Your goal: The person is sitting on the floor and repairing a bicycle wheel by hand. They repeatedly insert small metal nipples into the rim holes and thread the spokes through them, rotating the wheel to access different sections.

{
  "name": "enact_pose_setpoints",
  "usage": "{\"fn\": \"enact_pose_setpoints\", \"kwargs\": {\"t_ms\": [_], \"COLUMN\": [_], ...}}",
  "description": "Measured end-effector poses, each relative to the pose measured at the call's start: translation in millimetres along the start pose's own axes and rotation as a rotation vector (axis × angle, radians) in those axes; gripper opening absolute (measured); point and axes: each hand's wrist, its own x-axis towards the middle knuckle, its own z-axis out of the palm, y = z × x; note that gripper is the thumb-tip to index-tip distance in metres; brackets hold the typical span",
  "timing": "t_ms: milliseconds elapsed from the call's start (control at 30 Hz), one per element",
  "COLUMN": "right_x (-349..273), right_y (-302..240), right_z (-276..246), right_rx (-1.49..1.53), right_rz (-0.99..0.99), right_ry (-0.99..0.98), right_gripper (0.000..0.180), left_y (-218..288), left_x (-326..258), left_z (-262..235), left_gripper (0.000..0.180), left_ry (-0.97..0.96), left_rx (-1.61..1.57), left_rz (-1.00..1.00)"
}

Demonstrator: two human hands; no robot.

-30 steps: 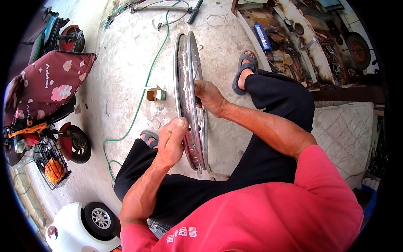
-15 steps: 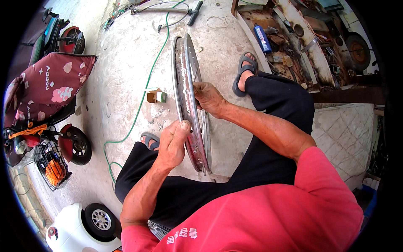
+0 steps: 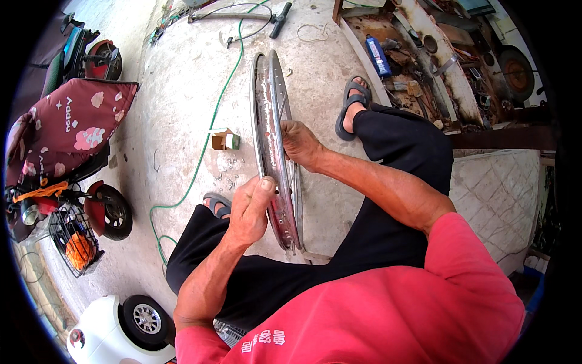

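Note:
A bare metal wheel rim [image 3: 263, 115] stands on edge between my knees, its channel toward me, worn and flecked with rust. Thin spokes [image 3: 295, 188] show along its right side. My left hand [image 3: 250, 206] is closed on the rim's left edge, thumb pressed on the near side. On the spoke side, my right hand [image 3: 301, 145] is curled in against the rim; its fingertips and whatever they pinch are hidden behind the metal. Left of the rim, a small open carton [image 3: 224, 139] sits on the floor, with several tiny metal pieces [image 3: 227, 176] scattered nearby.
A green hose [image 3: 202, 159] snakes along the floor at left. A pump with a black handle [image 3: 280, 21] lies at the far side. Parked scooters [image 3: 109, 209] line the left. A rusty metal frame with a blue bottle [image 3: 378, 56] stands at far right.
The rim has tilted very slightly, its top dipping a little. My right hand has turned a little at the spokes; my left hand keeps its hold.

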Motion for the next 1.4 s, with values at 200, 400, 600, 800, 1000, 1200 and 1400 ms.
{"fn": "enact_pose_setpoints", "kwargs": {"t_ms": [200,400,600,800,1000,1200,1400], "right_x": [-2,-4,-1,-3,-5,-5,-6], "right_y": [-2,-7,-7,-14,-11,-8,-11], "right_z": [0,-3,2,7,6,5,7], "right_rx": [0.024,-0.015,0.006,-0.003,-0.068,-0.06,-0.066], "right_rz": [0.007,0.025,0.031,0.051,0.063,0.048,0.052], "right_ry": [-0.024,-0.077,-0.01,0.049,0.081,0.074,0.091], "right_gripper": [0.056,0.065,0.063,0.065,0.071,0.072,0.07], "left_y": [-1,-3,-3,-6,-7,-9,-5], "left_x": [-1,-1,-1,0,-1,-2,-1], "left_z": [0,-2,0,0,0,0,2], "left_gripper": [0.055,0.057,0.058,0.058,0.057,0.056,0.057], "left_ry": [-0.006,0.035,0.055,0.073,0.065,0.07,0.09], "left_rx": [-0.013,-0.023,-0.024,-0.041,0.027,-0.043,-0.043], "left_rz": [-0.001,-0.042,0.0,-0.006,-0.021,-0.016,-0.01]}}
